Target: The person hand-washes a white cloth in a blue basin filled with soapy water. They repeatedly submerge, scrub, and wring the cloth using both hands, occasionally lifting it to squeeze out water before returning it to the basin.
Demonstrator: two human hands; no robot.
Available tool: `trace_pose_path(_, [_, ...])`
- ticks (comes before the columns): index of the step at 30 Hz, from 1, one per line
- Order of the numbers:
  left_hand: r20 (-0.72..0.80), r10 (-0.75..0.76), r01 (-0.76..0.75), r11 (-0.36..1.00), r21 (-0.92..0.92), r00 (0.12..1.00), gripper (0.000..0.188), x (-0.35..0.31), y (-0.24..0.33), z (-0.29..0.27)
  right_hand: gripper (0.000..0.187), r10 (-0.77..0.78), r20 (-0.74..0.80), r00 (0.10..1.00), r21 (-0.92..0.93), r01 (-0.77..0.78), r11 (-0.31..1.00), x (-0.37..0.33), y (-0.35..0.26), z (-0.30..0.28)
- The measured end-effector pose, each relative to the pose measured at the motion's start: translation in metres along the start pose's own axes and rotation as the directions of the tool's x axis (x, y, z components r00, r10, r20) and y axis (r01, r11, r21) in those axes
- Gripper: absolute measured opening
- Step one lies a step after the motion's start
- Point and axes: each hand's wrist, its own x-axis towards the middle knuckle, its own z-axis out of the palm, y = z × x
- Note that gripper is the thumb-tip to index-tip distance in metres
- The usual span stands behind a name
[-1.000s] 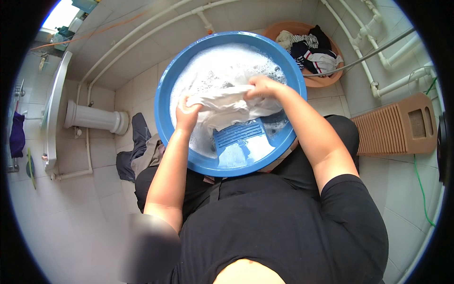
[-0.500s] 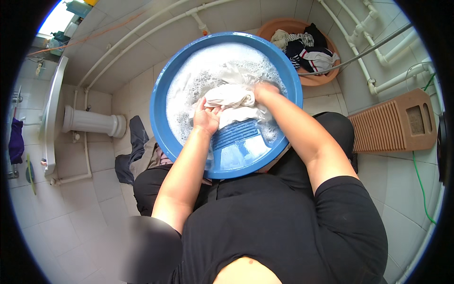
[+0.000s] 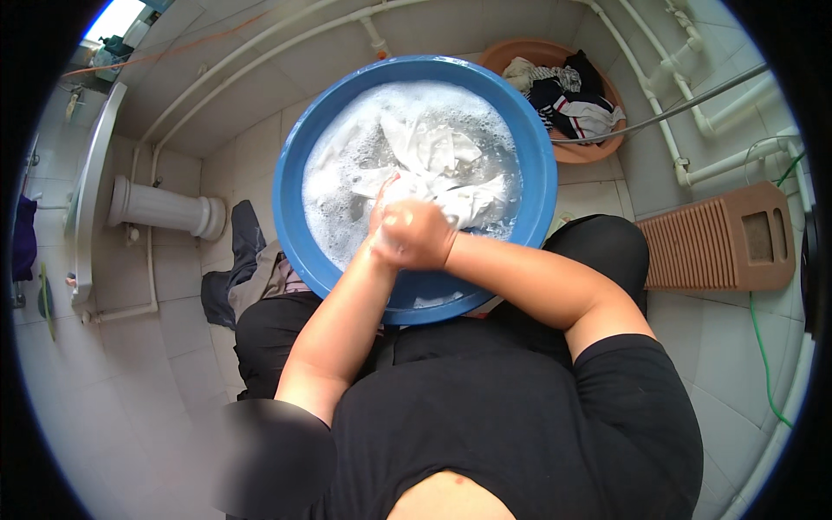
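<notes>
White cloth lying in a round blue basin of suds.
Nearest, the right hand, blurred, is curled over the left hand and wrist; from where I stand, I cannot tell whether either grip has hold of anything. The cloth lies crumpled and partly submerged just beyond them, ringed by foam. A brown washboard is to the right; behind the basin, an orange-brown tub holds clothes.

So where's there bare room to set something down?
Bare tiles between the peach basin and your right knee, and on the near side of the brown washboard. Crowded: the blue tub with suds, white cloth, left hand and right hand; clothes beside your left knee.
</notes>
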Motion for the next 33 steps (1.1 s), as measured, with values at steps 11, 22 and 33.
trace_pose_path(11, [0.251, -0.028, 0.08, 0.977, -0.198, 0.968, 0.05, -0.033, 0.001, 0.012, 0.018, 0.296, 0.049, 0.954, 0.003, -0.296, 0.955, 0.006, 0.004, 0.007])
trace_pose_path(22, [-0.227, 0.376, -0.243, 0.856, 0.456, 0.899, 0.055, -0.03, 0.02, 0.037, 0.064, 0.896, 0.356, 0.264, -0.414, -0.816, 0.404, -0.016, 0.126, -0.037])
trace_pose_path(33, [0.283, 0.086, -0.07, 0.995, -0.066, 0.955, 0.041, -0.008, 0.017, 0.011, 0.038, 0.486, 0.174, 0.856, 0.269, -0.516, 0.813, 0.007, 0.049, 0.007])
